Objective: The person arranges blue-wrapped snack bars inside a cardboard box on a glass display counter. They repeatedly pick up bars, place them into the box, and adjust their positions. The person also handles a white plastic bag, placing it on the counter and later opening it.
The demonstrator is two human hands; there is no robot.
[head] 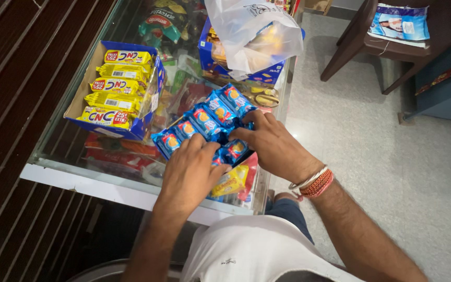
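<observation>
A row of several small blue snack packets lies on the glass counter top. My left hand rests on the near end of the row, fingers curled over the packets. From the right side, my right hand presses against the same row, fingers wrapped around the packets; red and white bangles circle its wrist. Both hands hold the packets together as a bunch.
An open blue carton with several yellow packets stands at the left on the glass. A second blue box with a white plastic bag on it sits at the back. A brown chair stands on the tiled floor at the right.
</observation>
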